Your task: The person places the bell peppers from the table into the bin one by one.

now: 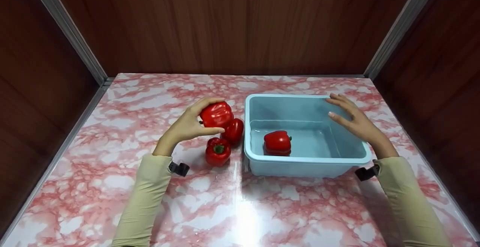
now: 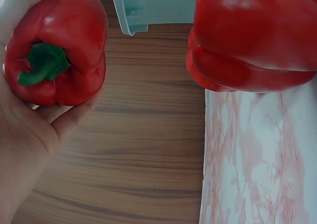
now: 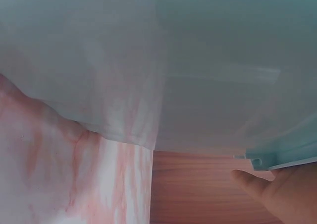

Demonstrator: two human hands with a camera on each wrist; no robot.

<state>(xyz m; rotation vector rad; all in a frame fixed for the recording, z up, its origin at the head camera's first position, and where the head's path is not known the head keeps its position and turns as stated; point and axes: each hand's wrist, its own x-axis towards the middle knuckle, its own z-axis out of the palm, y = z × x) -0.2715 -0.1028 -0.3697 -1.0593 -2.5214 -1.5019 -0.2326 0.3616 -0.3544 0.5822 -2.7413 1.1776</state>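
My left hand (image 1: 191,124) grips a red bell pepper (image 1: 216,114) between thumb and fingers, left of the light-blue bin (image 1: 307,160). Its green stem faces the palm side in the left wrist view, where the held pepper (image 2: 84,26) shows large. Just below it lie a second red pepper (image 1: 233,131), beside the bin wall, and a third pepper (image 1: 217,157) with its green stem up. Inside the bin, one more red bell pepper (image 1: 277,142) lies on its side. My right hand (image 1: 354,121) hovers over the bin's right side, fingers spread and holding nothing.
A glossy red-and-white marbled tabletop (image 1: 112,181) carries everything. Dark wood panels (image 1: 240,26) rise behind and at both sides, with grey metal posts (image 1: 403,26) at the corners. Each wrist wears a small black camera (image 1: 180,168).
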